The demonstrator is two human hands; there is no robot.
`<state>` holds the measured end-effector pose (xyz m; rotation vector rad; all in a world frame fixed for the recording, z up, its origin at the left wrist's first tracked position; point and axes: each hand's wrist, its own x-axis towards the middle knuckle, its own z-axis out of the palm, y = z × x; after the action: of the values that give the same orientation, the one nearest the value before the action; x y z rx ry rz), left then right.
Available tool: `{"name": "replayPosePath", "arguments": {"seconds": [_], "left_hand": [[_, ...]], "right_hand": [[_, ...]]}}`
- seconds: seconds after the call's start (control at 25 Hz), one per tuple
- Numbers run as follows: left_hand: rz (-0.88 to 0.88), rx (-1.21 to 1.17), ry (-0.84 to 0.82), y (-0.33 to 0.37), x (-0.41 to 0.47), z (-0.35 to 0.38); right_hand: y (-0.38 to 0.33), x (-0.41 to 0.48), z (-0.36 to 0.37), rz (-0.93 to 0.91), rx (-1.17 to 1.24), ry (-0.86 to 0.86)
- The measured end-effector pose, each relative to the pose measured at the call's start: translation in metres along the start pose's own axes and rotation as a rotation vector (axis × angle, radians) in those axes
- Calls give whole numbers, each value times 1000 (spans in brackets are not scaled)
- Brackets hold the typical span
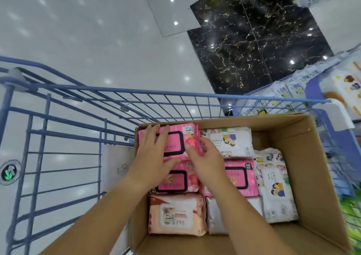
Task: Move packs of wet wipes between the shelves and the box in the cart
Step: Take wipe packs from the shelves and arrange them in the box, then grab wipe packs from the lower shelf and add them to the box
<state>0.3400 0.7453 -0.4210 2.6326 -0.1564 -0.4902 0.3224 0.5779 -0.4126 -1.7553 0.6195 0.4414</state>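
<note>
A blue wire cart (64, 129) is standing on a pale glossy floor (78, 30), and a patch of black marbled tiles (254, 40) is lying beyond the cart's far rail. A shelf (293, 90) stocked with white and blue packs is showing just past the cart's far right corner.

Inside the cart, against its right side, an open cardboard box (304, 168) is sitting with its flaps up. The box is holding packs of wet wipes laid flat in rows. In the box's far left corner a pink pack (175, 139) with a black-edged lid and a white price sticker is lying tilted on top of the others. Just nearer than it in the box, a second pink pack (173, 180) is lying flat, and a third pink pack (240, 178) is lying beside that one toward the box's middle. A peach pack (175, 215) is filling the box's near left corner, with a plain white pack (216, 217) touching its right edge. White packs with cartoon prints (230, 141) are stacked along the box's far wall, and another white printed pack (277, 194) is lying toward the box's right wall.

The left hand (154, 153) is resting palm down on the tilted pink pack, its fingers (162, 135) spread open across the lid. The right hand (207, 161) is holding the same pack's right edge, its fingers (203, 145) curling around the wrapper.
</note>
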Motion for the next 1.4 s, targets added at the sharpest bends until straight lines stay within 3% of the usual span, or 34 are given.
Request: {"name": "replayPosePath", "arguments": {"seconds": [0.12,0.32,0.4,0.68,0.92,1.2,1.4], "left_hand": [[-95,-154,-46,16,-1,-20],[-386,-755,-177,78,-35,-60],[-381,-856,-245,100,-51,-69],[-192,-794,-300,197,-106,-91],[55,-688,-340,337,-159,-86],[338,-553,-600,536,-269,3],[440,-493,-708,642,-351,79]], "right_hand": [[-8,-9,-24,80,-70,-43],[-30,-69,-71,216,109,12],[-30,-92,-92,189,153,72],[-30,-186,-170,137,276,237],[6,-277,-282,75,457,455],[107,-427,-448,41,639,743],[192,-516,-542,26,742,929]]}}
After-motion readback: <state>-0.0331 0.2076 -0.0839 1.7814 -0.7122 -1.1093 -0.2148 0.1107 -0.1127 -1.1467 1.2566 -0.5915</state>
